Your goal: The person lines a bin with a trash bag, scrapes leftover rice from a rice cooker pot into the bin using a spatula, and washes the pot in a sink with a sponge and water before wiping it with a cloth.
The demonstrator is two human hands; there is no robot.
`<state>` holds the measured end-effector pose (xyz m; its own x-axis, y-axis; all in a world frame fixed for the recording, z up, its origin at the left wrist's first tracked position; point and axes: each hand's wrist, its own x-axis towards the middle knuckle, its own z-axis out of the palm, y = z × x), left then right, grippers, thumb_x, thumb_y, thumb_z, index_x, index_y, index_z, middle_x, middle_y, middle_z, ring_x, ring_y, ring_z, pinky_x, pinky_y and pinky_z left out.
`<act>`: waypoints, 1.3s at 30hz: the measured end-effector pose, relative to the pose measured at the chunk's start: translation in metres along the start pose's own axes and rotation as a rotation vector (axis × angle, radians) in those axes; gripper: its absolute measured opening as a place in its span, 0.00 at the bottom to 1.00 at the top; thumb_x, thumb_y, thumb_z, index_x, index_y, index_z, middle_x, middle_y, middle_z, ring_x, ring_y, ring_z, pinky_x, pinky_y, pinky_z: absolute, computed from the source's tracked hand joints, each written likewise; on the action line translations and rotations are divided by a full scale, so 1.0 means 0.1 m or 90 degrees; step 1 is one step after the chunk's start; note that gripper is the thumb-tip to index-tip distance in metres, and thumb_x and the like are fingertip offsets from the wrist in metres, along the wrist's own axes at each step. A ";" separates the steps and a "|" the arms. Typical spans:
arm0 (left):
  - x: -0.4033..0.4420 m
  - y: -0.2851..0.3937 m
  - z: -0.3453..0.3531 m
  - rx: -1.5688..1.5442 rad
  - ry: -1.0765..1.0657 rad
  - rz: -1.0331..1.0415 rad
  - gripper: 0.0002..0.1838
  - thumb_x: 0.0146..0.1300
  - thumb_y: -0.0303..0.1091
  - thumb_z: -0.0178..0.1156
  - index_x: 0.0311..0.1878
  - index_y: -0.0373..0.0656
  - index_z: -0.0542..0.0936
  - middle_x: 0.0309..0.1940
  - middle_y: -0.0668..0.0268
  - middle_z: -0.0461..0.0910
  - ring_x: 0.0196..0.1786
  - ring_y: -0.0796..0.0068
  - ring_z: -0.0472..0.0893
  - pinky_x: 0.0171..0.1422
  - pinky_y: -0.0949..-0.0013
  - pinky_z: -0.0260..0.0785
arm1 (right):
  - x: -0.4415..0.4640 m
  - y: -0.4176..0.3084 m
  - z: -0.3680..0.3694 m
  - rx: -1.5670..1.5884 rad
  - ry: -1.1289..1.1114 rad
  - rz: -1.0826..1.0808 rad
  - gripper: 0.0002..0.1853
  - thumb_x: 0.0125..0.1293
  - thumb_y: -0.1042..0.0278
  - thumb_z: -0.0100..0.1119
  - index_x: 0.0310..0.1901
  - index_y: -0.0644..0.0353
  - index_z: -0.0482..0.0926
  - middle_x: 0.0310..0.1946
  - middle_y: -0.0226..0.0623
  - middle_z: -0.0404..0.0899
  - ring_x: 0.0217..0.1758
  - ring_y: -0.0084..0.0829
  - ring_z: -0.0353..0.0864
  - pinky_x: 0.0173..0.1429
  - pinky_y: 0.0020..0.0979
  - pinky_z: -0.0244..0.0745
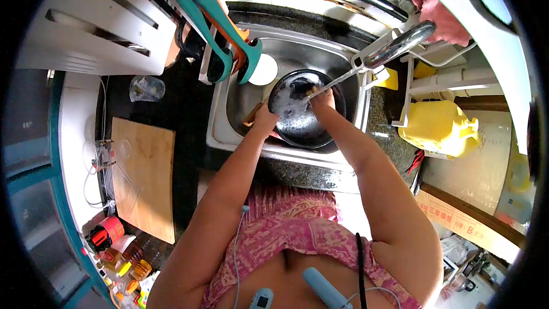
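A round black pan [303,130] with suds and water in it is tilted inside the steel sink [219,129]. My left hand [265,119] grips the pan's left rim, fingers wrapped around it. Inside the pan, near its upper right side, is my right hand [323,100] with its fingers bent against the surface; whatever they press on is too small to make out. A stream of water from the faucet [394,47] lands beside those fingers. Behind the pan, a white round dish [263,70] lies in the sink.
Scissors with teal and orange handles [250,60] hang over the sink's left corner. A wooden cutting board [143,177] lies on the left counter, near a clear plastic container [147,88]. To the right stands a yellow jug [437,127]. A pink cloth [439,17] hangs behind the faucet.
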<state>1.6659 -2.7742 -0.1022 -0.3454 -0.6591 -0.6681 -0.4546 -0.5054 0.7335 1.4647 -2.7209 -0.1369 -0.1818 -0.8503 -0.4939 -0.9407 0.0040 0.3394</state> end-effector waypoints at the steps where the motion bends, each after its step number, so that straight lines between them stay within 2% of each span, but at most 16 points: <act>1: 0.02 -0.04 0.01 0.001 0.005 -0.003 0.38 0.48 0.26 0.57 0.67 0.48 0.60 0.53 0.49 0.74 0.52 0.50 0.76 0.47 0.59 0.75 | -0.21 -0.03 0.04 -0.086 -0.004 -0.027 0.22 0.65 0.60 0.43 0.61 0.49 0.68 0.65 0.33 0.60 0.70 0.35 0.55 0.69 0.44 0.47; 3: 0.13 -0.15 0.02 0.001 0.012 -0.007 0.38 0.48 0.26 0.58 0.67 0.47 0.59 0.52 0.48 0.74 0.53 0.50 0.76 0.52 0.58 0.72 | -0.40 -0.23 0.09 0.037 -0.015 0.024 0.21 0.63 0.59 0.46 0.58 0.51 0.72 0.60 0.35 0.67 0.67 0.36 0.61 0.66 0.45 0.52; 4: 0.20 -0.20 0.02 0.091 0.026 0.042 0.37 0.49 0.27 0.58 0.67 0.47 0.61 0.52 0.47 0.74 0.53 0.49 0.75 0.55 0.58 0.69 | -0.47 -0.25 -0.09 0.121 -0.211 -0.064 0.19 0.57 0.58 0.53 0.51 0.51 0.78 0.55 0.34 0.71 0.63 0.36 0.65 0.62 0.45 0.56; 9: 0.27 -0.27 0.05 0.199 0.046 0.051 0.34 0.50 0.28 0.58 0.64 0.47 0.65 0.50 0.46 0.75 0.53 0.49 0.75 0.57 0.58 0.68 | 0.15 -0.93 0.13 0.243 -0.230 -0.047 0.13 0.54 0.66 0.57 0.41 0.54 0.82 0.41 0.38 0.79 0.47 0.37 0.79 0.47 0.46 0.72; 11: 0.07 -0.14 0.05 0.175 0.108 0.165 0.32 0.50 0.28 0.58 0.63 0.49 0.67 0.49 0.46 0.76 0.52 0.49 0.76 0.56 0.57 0.69 | 0.47 -0.91 0.21 0.362 0.115 0.032 0.11 0.58 0.66 0.53 0.39 0.57 0.81 0.40 0.41 0.80 0.43 0.41 0.80 0.45 0.42 0.75; 12: -0.03 -0.02 0.05 0.121 0.084 0.051 0.33 0.51 0.28 0.57 0.64 0.51 0.65 0.50 0.47 0.75 0.53 0.49 0.76 0.54 0.56 0.71 | 0.57 -0.82 0.12 0.389 0.205 0.054 0.11 0.60 0.65 0.51 0.39 0.58 0.81 0.40 0.42 0.80 0.42 0.44 0.81 0.45 0.40 0.76; 15: 0.01 -0.07 0.05 0.029 0.037 -0.036 0.34 0.51 0.26 0.56 0.65 0.51 0.64 0.52 0.48 0.74 0.53 0.49 0.76 0.49 0.55 0.75 | 0.15 -0.15 -0.39 0.682 -0.077 0.221 0.14 0.64 0.64 0.46 0.42 0.59 0.80 0.45 0.46 0.79 0.46 0.43 0.80 0.47 0.38 0.77; 18: -0.18 0.02 0.11 0.023 0.059 0.025 0.36 0.50 0.23 0.54 0.66 0.52 0.62 0.52 0.49 0.74 0.51 0.49 0.76 0.44 0.56 0.79 | -0.08 -0.16 0.29 0.309 -0.060 0.052 0.15 0.61 0.64 0.52 0.47 0.55 0.80 0.48 0.42 0.78 0.51 0.42 0.78 0.50 0.38 0.76; 21: -0.12 0.00 0.14 -0.063 0.068 -0.080 0.34 0.49 0.24 0.56 0.64 0.49 0.65 0.50 0.48 0.75 0.51 0.48 0.76 0.50 0.56 0.74 | -0.12 -0.67 0.44 0.251 -0.171 -0.052 0.17 0.58 0.64 0.55 0.49 0.58 0.79 0.51 0.43 0.76 0.52 0.45 0.76 0.53 0.40 0.75; 22: 0.00 -0.12 0.13 0.076 0.101 0.048 0.32 0.49 0.25 0.56 0.62 0.46 0.67 0.50 0.47 0.75 0.51 0.49 0.76 0.52 0.57 0.72 | 0.11 -0.90 0.82 0.203 -0.133 -0.151 0.18 0.56 0.64 0.56 0.49 0.59 0.78 0.51 0.43 0.76 0.51 0.45 0.77 0.53 0.40 0.74; 23: 0.12 -0.26 0.15 0.212 0.134 0.175 0.31 0.48 0.25 0.57 0.60 0.44 0.69 0.49 0.46 0.75 0.50 0.49 0.77 0.54 0.57 0.70 | 0.18 -0.99 0.76 0.201 -0.132 -0.151 0.18 0.56 0.64 0.56 0.49 0.59 0.78 0.51 0.43 0.76 0.51 0.45 0.77 0.53 0.40 0.74; 26: 0.18 -0.34 0.17 0.013 0.092 0.101 0.29 0.46 0.26 0.59 0.57 0.40 0.71 0.49 0.48 0.75 0.52 0.50 0.76 0.55 0.59 0.68 | 0.46 -0.97 0.39 0.525 0.045 0.090 0.17 0.55 0.67 0.55 0.47 0.60 0.78 0.49 0.47 0.76 0.50 0.44 0.77 0.51 0.39 0.74; 29: 0.24 -0.45 0.15 -0.014 0.056 0.058 0.31 0.45 0.25 0.61 0.57 0.39 0.70 0.51 0.49 0.75 0.54 0.52 0.74 0.57 0.59 0.67 | -0.03 -0.19 -0.38 0.515 -0.010 -0.002 0.15 0.62 0.67 0.46 0.48 0.56 0.78 0.47 0.43 0.77 0.50 0.43 0.77 0.54 0.41 0.71; 33: 0.14 -0.27 0.15 0.067 0.104 0.084 0.32 0.46 0.25 0.61 0.60 0.39 0.68 0.51 0.47 0.75 0.55 0.51 0.74 0.58 0.59 0.67 | -0.48 -0.31 -0.48 0.322 -0.054 -0.146 0.18 0.64 0.65 0.43 0.53 0.57 0.73 0.57 0.46 0.70 0.61 0.48 0.67 0.62 0.44 0.62; 36: 0.16 -0.34 0.18 0.173 0.149 0.151 0.32 0.46 0.25 0.61 0.60 0.39 0.68 0.50 0.47 0.75 0.54 0.50 0.75 0.58 0.58 0.67 | 0.17 -1.00 0.62 0.613 0.000 0.187 0.18 0.67 0.61 0.41 0.55 0.55 0.70 0.51 0.50 0.71 0.55 0.48 0.70 0.55 0.43 0.66; 39: -0.05 -0.12 0.12 0.161 0.115 0.083 0.32 0.46 0.25 0.60 0.59 0.40 0.69 0.50 0.46 0.75 0.54 0.49 0.75 0.58 0.58 0.66 | 0.71 -0.70 0.53 0.580 0.011 0.140 0.17 0.64 0.61 0.45 0.53 0.55 0.72 0.49 0.47 0.73 0.54 0.43 0.71 0.55 0.42 0.67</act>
<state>1.6631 -2.7577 -0.1090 -0.2739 -0.8085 -0.5209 -0.6129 -0.2706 0.7424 1.5021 -2.7536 -0.2384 -0.3854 -0.7890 -0.4786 -0.7491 0.5703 -0.3371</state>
